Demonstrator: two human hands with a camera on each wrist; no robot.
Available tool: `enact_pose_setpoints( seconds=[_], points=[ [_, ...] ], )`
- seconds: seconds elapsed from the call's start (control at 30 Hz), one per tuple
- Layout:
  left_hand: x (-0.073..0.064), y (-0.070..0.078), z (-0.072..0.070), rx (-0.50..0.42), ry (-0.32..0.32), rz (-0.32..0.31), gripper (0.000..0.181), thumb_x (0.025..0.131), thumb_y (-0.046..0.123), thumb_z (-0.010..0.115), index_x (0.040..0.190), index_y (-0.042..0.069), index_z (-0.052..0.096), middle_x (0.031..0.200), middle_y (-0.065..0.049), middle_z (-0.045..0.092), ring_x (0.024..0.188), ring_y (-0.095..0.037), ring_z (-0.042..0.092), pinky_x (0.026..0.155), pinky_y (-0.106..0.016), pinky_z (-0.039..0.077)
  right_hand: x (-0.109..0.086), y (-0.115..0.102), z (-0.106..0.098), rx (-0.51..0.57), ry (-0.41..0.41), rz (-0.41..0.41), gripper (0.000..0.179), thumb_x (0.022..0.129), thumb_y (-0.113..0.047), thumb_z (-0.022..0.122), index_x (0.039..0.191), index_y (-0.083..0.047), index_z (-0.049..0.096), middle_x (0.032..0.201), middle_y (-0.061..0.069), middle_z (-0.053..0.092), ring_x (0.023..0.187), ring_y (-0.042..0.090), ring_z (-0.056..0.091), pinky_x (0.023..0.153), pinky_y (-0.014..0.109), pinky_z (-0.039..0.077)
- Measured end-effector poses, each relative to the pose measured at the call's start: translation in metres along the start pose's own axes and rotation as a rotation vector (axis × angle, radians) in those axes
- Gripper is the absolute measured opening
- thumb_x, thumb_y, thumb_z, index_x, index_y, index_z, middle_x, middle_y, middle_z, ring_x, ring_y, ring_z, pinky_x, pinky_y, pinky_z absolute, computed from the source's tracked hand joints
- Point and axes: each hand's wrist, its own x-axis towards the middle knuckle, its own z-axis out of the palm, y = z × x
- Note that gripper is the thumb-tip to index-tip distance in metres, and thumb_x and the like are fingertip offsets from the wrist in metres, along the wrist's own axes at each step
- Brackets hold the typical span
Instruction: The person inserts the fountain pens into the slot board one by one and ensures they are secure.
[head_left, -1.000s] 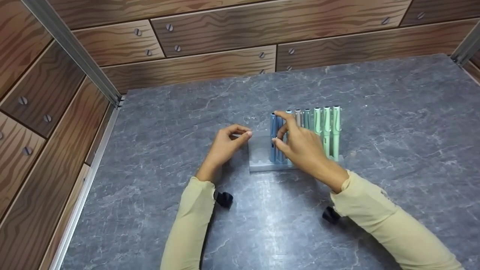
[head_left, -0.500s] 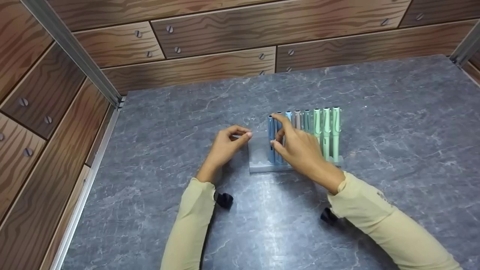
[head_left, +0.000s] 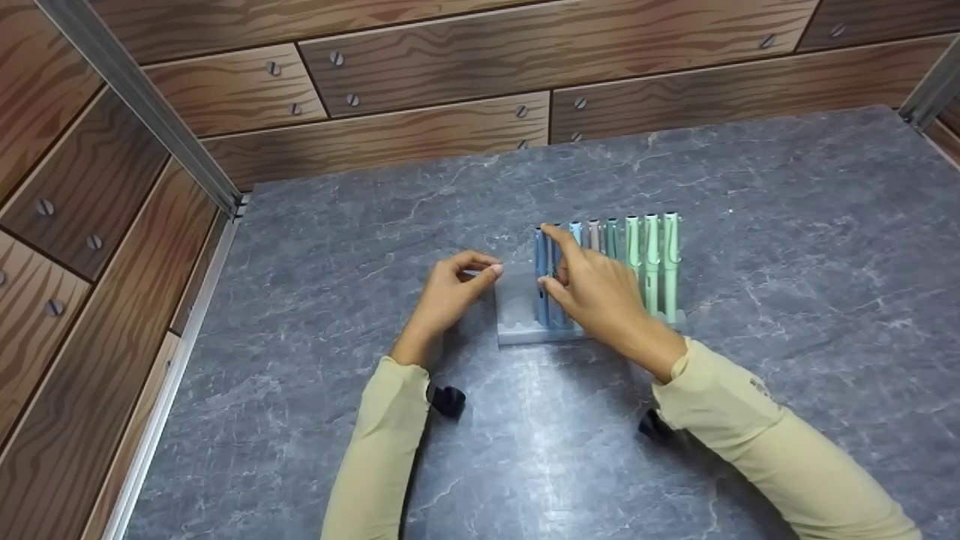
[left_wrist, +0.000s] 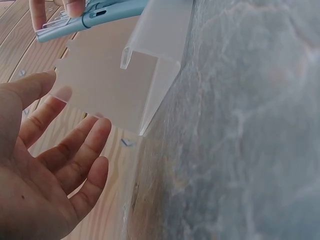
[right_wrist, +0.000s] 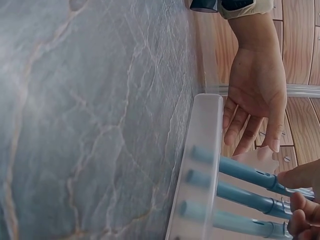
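My left hand point(head_left: 448, 294) pinches the left edge of a frosted clear pen stand point(head_left: 517, 296) between thumb and index finger. In the left wrist view, that index fingertip shows through the stand's panel point(left_wrist: 105, 75). My right hand point(head_left: 611, 296) holds the leftmost dark blue pen point(head_left: 540, 251), index finger at its cap top and thumb lower on the barrel. The pen stands upright, its lower end in the stand's front ledge, as the right wrist view shows. Beside it, partly behind my right hand, are another blue pen point(right_wrist: 245, 198) and a light blue pen point(head_left: 576, 229).
Farther right in the row stand a greyish-brown pen point(head_left: 595, 234), a dark green pen point(head_left: 612, 240) and three light green pens point(head_left: 651, 262). The stand rests on a grey marbled table point(head_left: 322, 300). Wood-patterned walls point(head_left: 420, 71) border its back and left.
The right hand and the leftmost blue pen have shifted slightly left, and the gap to the second blue pen has widened a little. My left hand stays at the stand's edge.
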Motion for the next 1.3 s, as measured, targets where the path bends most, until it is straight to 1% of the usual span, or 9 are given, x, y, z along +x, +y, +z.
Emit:
enact_pose_setpoints(
  seconds=[0.1,0.3,0.5,0.67,0.83,1.0,1.1,1.2,1.3],
  points=[
    [0.000,-0.001,-0.001,-0.008,-0.002,0.002,0.023,0.091,0.019,0.067,0.107,0.002,0.070,0.105,-0.017,0.069,0.090,-0.031,0.069,0.076,-0.037,0.057,0.001,0.000,0.001,-0.019,-0.012,-0.008,0.065,0.085,-0.024,0.074,0.142,-0.013,0.044,0.066,0.002,0.059,0.051,0.014,0.045,0.045,0.024,0.036],
    [-0.001,-0.003,-0.001,-0.016,0.009,0.006,0.021,0.091,0.020,0.067,0.105,0.004,0.070,0.102,-0.014,0.070,0.084,-0.023,0.069,0.073,-0.034,0.058,0.003,0.000,0.000,-0.035,-0.033,0.005,0.067,0.085,-0.026,0.073,0.143,-0.013,0.043,0.060,0.001,0.056,0.048,0.013,0.041,0.044,0.025,0.033],
    [0.000,-0.001,0.001,-0.018,-0.003,-0.016,0.023,0.091,0.019,0.067,0.107,0.002,0.070,0.104,-0.016,0.069,0.086,-0.029,0.068,0.074,-0.037,0.058,0.002,0.001,-0.001,-0.061,-0.042,0.009,0.067,0.086,-0.027,0.072,0.144,-0.013,0.042,0.056,0.001,0.053,0.046,0.013,0.037,0.042,0.023,0.030],
    [0.001,0.001,0.002,-0.004,0.000,0.001,0.023,0.091,0.017,0.067,0.107,0.002,0.070,0.104,-0.017,0.069,0.086,-0.027,0.068,0.074,-0.038,0.058,0.002,0.002,-0.001,-0.067,-0.033,0.006,0.068,0.087,-0.028,0.072,0.145,-0.013,0.041,0.056,0.001,0.054,0.045,0.012,0.037,0.042,0.023,0.030],
    [0.001,0.001,0.001,0.007,-0.021,0.003,0.027,0.090,0.019,0.068,0.111,0.002,0.068,0.109,-0.017,0.068,0.088,-0.025,0.068,0.076,-0.037,0.058,0.002,0.004,-0.004,-0.050,-0.018,0.021,0.072,0.086,-0.031,0.073,0.147,-0.013,0.038,0.058,0.001,0.057,0.044,0.012,0.039,0.041,0.023,0.031],
    [-0.001,0.004,-0.002,0.070,-0.025,0.029,0.035,0.090,0.028,0.068,0.118,0.006,0.065,0.118,-0.016,0.066,0.100,-0.027,0.065,0.087,-0.038,0.054,0.001,0.004,-0.009,-0.028,0.034,0.016,0.068,0.085,-0.034,0.073,0.143,-0.013,0.043,0.065,0.001,0.061,0.046,0.012,0.041,0.042,0.023,0.030],
    [-0.004,0.007,-0.005,0.106,0.005,0.059,0.038,0.090,0.030,0.068,0.120,0.007,0.064,0.122,-0.016,0.065,0.107,-0.027,0.062,0.094,-0.043,0.049,0.000,0.003,-0.011,-0.033,0.064,-0.027,0.061,0.087,-0.036,0.071,0.139,-0.013,0.049,0.068,0.001,0.059,0.046,0.010,0.038,0.041,0.023,0.028],
    [-0.007,0.009,-0.007,0.144,0.031,0.083,0.040,0.089,0.032,0.068,0.121,0.008,0.063,0.124,-0.015,0.064,0.111,-0.027,0.060,0.099,-0.048,0.045,-0.001,0.002,-0.012,-0.037,0.089,-0.071,0.056,0.088,-0.037,0.070,0.136,-0.013,0.054,0.071,0.001,0.059,0.046,0.010,0.036,0.040,0.022,0.027],
    [-0.009,0.010,-0.009,0.209,0.041,0.101,0.044,0.089,0.036,0.068,0.124,0.009,0.062,0.128,-0.012,0.062,0.117,-0.027,0.057,0.102,-0.049,0.043,-0.001,0.003,-0.014,-0.038,0.120,-0.109,0.052,0.087,-0.037,0.070,0.131,-0.012,0.058,0.074,0.003,0.060,0.050,0.011,0.040,0.042,0.023,0.030]
  ],
)
